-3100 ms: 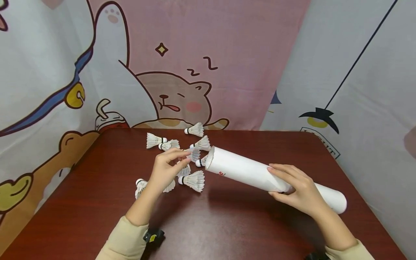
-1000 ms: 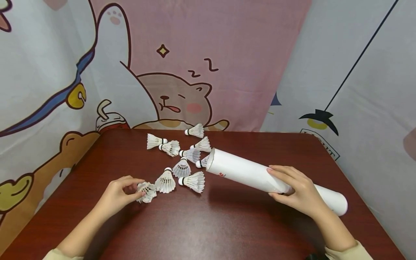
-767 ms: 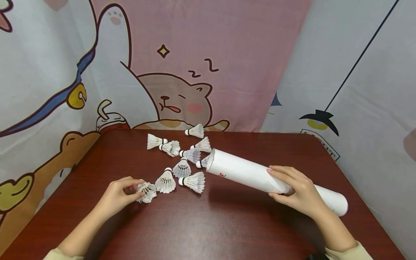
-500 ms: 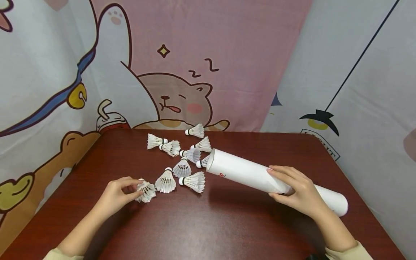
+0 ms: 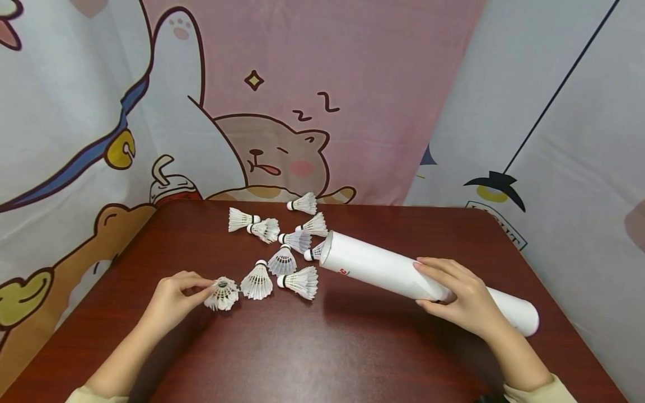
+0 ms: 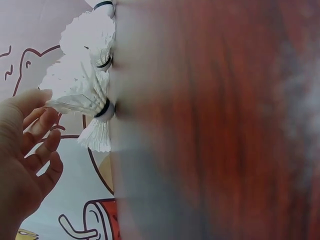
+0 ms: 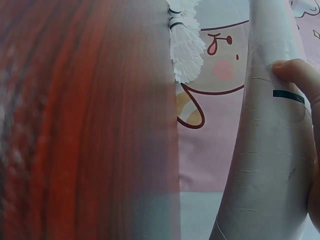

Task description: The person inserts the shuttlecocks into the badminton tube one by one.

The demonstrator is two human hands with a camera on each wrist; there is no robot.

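My left hand (image 5: pixel 176 296) pinches the feather rim of a white shuttlecock (image 5: pixel 223 294) at the front left of the group. In the left wrist view, the thumb and index finger of the left hand (image 6: pixel 30 145) meet at the feathers, and the cork (image 6: pixel 106 111) points down at the table surface. My right hand (image 5: pixel 463 291) grips a long white shuttlecock tube (image 5: pixel 378 266) around its middle. The tube slants, its open mouth toward the shuttlecocks and its other end at the right. In the right wrist view, a thumb (image 7: pixel 292 72) lies along the tube (image 7: pixel 270 150).
Several more shuttlecocks lie on the dark red table (image 5: pixel 322 358), among them a feathered one (image 5: pixel 257 281) beside the left hand's. Another shuttlecock (image 5: pixel 313 252) is partly hidden by the tube's mouth. A printed cloth (image 5: pixel 383 112) hangs behind and at both sides.
My left hand has moved from the middle of the group to the front-left shuttlecock, then slightly left, tipping it so its feather opening faces up more. The right hand and tube stay put.
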